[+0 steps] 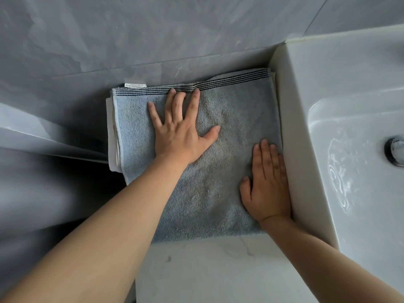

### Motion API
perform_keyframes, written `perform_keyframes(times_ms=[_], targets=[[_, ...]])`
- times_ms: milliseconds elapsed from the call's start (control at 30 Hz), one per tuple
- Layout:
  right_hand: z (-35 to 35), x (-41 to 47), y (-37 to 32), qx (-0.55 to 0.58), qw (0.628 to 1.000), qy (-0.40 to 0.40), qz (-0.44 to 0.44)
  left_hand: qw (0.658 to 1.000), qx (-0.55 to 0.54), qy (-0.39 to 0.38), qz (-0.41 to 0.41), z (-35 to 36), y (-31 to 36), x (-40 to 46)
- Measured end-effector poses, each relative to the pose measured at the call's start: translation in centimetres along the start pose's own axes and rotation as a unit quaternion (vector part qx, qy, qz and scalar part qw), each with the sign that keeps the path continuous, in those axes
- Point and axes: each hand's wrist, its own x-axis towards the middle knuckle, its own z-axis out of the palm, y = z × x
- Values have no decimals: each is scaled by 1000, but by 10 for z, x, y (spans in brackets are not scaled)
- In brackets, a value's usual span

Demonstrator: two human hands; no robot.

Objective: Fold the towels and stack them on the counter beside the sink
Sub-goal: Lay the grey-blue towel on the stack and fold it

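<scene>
The white sink [341,110] stands just right of the right hand [267,184]. On the counter [196,270] against it lies the folded grey-blue towel [229,110], terry, its striped white hem under the left hand [181,130] fingertips, a white towel [112,136] beneath. Both hands press flat, left fingers splayed, right fingers together.

A folded grey-blue terry towel [218,119] with a white, black-striped border along its far edge lies flat on the pale stone bench [218,270], its right edge against the white sink [306,127]. A folded white towel [111,136] peeks out beneath its left edge.
</scene>
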Motion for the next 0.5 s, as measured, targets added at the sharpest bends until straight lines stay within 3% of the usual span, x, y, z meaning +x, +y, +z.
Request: perform_keyframes(times_ms=[167, 267, 333, 500], targets=[[1, 0, 1, 1, 1000, 9, 0, 998, 23, 30, 45, -6, 5, -2], [3, 1, 1, 4, 1000, 11, -8, 975, -6, 129, 183, -9, 18, -15], [5, 0, 3, 2, 1000, 16, -10, 957, -26, 124, 262, -2, 30, -25], [8, -1, 3, 5, 999, 33, -14, 969, 30, 79, 233, 6, 29, -42]])
